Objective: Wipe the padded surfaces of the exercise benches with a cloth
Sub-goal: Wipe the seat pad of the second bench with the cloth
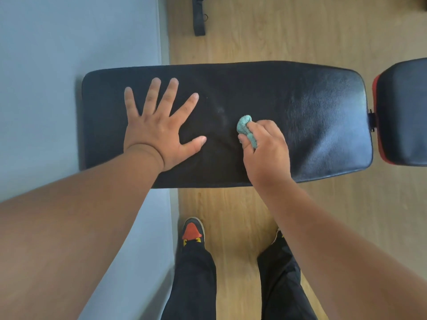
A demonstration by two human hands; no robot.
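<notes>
A long black padded bench pad (300, 116) lies crosswise below me. My left hand (159, 130) presses flat on its left half, fingers spread wide. My right hand (265, 146) grips a bunched teal cloth (246, 128) against the middle of the pad. A faint pale smear shows on the pad just left of the cloth. A second black pad with red trim (402, 112) adjoins the long pad at the right edge of the view, joined by a black bracket.
A grey-blue wall (69, 42) runs along the left, touching the pad's left end. Wooden floor (300, 31) surrounds the bench. A black strap-like object (198, 17) lies on the floor beyond. My feet in dark trousers and orange-toed shoes (193, 230) stand close in front.
</notes>
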